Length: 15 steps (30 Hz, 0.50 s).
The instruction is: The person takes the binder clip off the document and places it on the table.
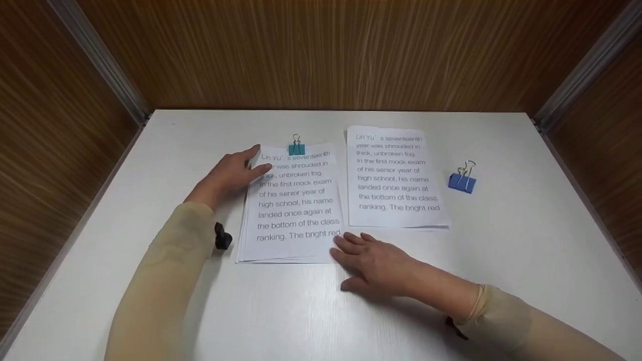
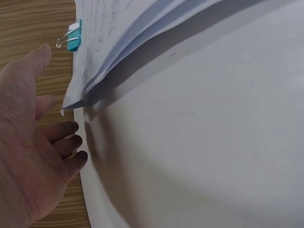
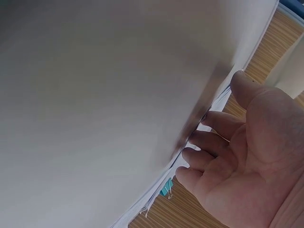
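Observation:
A stack of printed sheets (image 1: 296, 220) lies on the table, with a teal binder clip (image 1: 297, 149) on its top edge. My left hand (image 1: 231, 173) is at the stack's upper left corner, thumb over the print and fingers loosely extended. In the left wrist view, the left hand (image 2: 33, 128) has nothing between thumb and fingers; the stack's edges are fanned and lifted off the table. My right hand (image 1: 376, 260) lies palm down at the stack's lower right corner, fingertips at the paper. The right wrist view shows the right hand's (image 3: 237, 156) fingers slightly bent, gripping nothing.
A second stack of printed sheets (image 1: 396, 175) lies close by on the right, slightly farther back. Beyond it a blue binder clip (image 1: 462, 182) stands with its wire handles up. Wood-grain panels (image 1: 331, 55) enclose the white table (image 1: 281, 316) at the back and sides.

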Available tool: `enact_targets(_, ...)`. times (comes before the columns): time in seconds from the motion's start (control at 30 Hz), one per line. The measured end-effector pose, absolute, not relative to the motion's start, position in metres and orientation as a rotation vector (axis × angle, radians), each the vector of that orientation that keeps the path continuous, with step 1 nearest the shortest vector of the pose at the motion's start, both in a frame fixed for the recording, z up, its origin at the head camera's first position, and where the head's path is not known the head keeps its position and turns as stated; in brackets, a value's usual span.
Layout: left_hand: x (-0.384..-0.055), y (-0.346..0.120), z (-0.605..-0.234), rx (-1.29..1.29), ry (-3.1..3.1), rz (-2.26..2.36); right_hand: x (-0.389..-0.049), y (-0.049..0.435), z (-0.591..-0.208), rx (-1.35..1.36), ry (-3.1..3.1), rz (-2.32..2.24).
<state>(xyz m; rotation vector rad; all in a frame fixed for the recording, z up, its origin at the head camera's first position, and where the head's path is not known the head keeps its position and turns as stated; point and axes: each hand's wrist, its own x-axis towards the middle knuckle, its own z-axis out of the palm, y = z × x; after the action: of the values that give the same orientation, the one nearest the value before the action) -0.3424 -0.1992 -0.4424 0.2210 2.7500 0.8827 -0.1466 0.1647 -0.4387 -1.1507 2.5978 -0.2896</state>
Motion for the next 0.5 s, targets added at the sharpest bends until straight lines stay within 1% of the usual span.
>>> enact_targets(0.33,-0.3414,-0.1984,-0.4487,0.319,2.730,0.994,-0.1475,0.1657,-0.4399,-1.147,2.587,-0.301)
enact_targets(0.5,-0.3406,-0.1925,-0.4446,0.293,2.680,1.109,-0.1477,0.1656,-0.4393,-1.138,2.579,-0.304)
